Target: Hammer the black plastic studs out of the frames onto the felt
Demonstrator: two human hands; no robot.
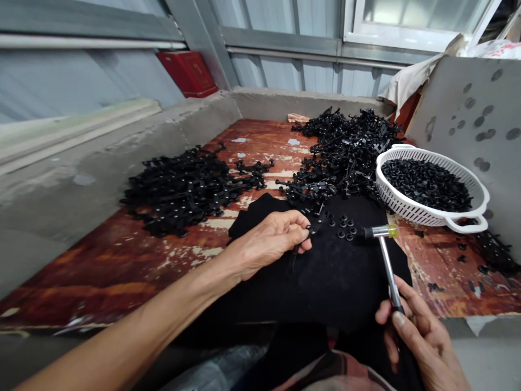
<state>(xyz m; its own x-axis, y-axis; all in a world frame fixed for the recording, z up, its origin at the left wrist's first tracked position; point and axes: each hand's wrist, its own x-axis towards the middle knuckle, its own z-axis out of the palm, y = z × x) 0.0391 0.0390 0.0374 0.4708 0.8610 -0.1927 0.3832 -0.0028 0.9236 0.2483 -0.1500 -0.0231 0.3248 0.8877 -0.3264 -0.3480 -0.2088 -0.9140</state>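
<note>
My left hand [283, 236] is closed in a pinch over the black cloth [325, 282], with a small black part [308, 228] between thumb and fingers. Most of that part is hidden by the fingers. Just right of it, several small round black caps [345, 225] lie loose on the cloth. My right hand [421, 328] is wrapped round the handle of a small mallet [388, 260]. Its metal head points left, with a black face on one end and a yellow one on the other, above the cloth and to the right of the caps.
A heap of black jointed parts [183, 187] lies to the left, and a larger heap [345, 146] at the back. On the right stands a white basket [415, 216] full of small black pieces. A grey board [456, 125] rises behind it. A red box [189, 73] is near the wall.
</note>
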